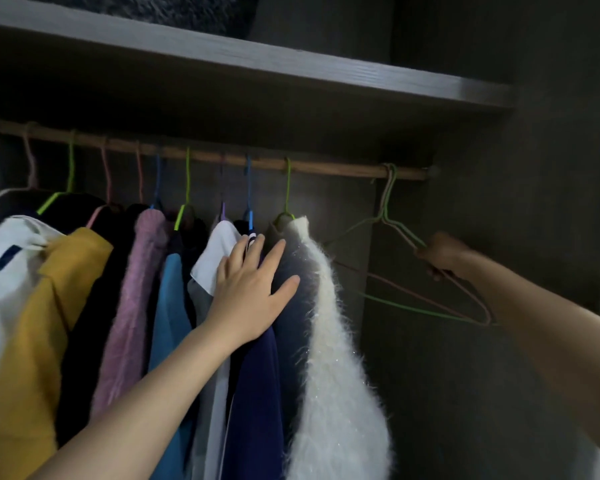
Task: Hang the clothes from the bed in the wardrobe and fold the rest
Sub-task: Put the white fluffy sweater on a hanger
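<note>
Inside the wardrobe, near centre, the left hand [253, 289] lies flat, fingers straight, on a navy top [257, 393] in the row of clothes [129, 306], with a fluffy white sweater [329, 323] just at its 3 o'clock. Farther right, at 3 o'clock, the right hand [437, 252] curls round the sloping wires of empty hangers [400, 230] — green and pink — hooked on the rod [326, 168]. At 12 o'clock a shelf [257, 60] runs above.
</note>
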### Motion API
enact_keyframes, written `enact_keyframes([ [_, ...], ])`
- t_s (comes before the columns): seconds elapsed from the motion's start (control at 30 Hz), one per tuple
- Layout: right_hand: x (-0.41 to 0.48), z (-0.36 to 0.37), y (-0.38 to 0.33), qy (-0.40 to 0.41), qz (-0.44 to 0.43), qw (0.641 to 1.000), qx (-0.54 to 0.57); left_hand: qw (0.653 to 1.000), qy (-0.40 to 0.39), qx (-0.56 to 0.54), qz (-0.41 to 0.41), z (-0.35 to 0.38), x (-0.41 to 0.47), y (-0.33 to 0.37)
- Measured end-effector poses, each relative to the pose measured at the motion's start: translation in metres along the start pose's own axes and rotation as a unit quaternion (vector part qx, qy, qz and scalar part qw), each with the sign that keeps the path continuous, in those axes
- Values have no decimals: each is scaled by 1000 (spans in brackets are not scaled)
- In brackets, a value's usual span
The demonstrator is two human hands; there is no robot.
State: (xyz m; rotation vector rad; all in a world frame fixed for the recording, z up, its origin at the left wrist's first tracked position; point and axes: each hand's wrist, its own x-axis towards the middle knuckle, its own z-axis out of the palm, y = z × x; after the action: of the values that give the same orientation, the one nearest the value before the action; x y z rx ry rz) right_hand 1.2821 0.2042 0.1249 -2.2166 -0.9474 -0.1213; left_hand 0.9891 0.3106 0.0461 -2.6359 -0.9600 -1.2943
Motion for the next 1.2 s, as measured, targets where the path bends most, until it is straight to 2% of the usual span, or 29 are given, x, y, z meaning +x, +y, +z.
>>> enact_keyframes([
  [0.13, 0, 0, -14, 34, 4, 999, -26, 1000, -7, -1, -14, -3, -2, -4],
  [0.37, 2, 2, -32, 77, 2, 997, -7, 1000, -19, 5, -23, -6, -10, -12],
  [0.67, -13, 9, -31, 46, -2, 998, -47, 999, -33, 2, -26, -7, -17, -17],
  [0.83, -20, 4, -42, 93, -40, 990, -96, 999, -34, 0, -25, -7, -18, -17],
  [1.03, -28, -7, -58, 153, -55, 984, -72, 999, -41, 11, -21, -7, -19, -16],
  [1.2, -38, -5, -57, 160, -91, 974, -129, 999, -34, 19, -15, -9, -25, -19],
])
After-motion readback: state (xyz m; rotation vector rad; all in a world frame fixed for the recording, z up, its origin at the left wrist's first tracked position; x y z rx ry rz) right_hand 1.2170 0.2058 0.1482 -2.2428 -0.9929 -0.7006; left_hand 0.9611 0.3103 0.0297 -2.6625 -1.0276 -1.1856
